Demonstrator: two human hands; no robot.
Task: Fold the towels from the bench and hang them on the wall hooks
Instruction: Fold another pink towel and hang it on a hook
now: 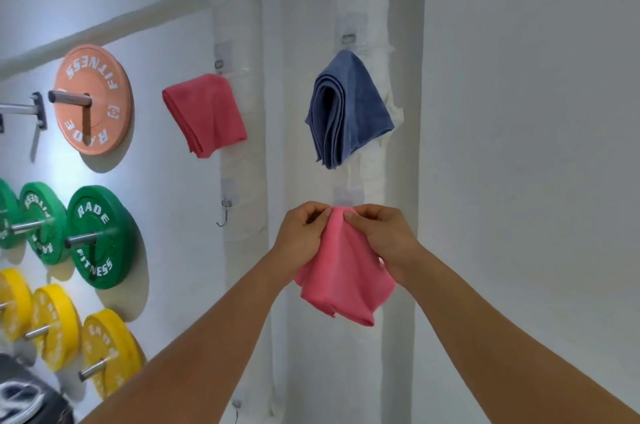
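A folded pink towel [343, 274] hangs between my two hands against the white wall. My left hand [303, 233] pinches its top edge from the left, and my right hand [381, 233] pinches it from the right. The towel's top sits right at a lower wall hook plate [348, 196], whose hook is hidden behind the cloth and fingers. Above, a folded blue towel [346, 112] hangs from an upper hook [349, 38]. To its left a folded red-pink towel [204, 114] hangs from another hook [219, 63].
A bare metal hook [224, 216] sits on the left pillar below the red-pink towel. Orange [93, 98], green [100, 236] and yellow [110, 351] weight plates on pegs stick out from the wall at left. A dark object [27, 396] lies bottom left.
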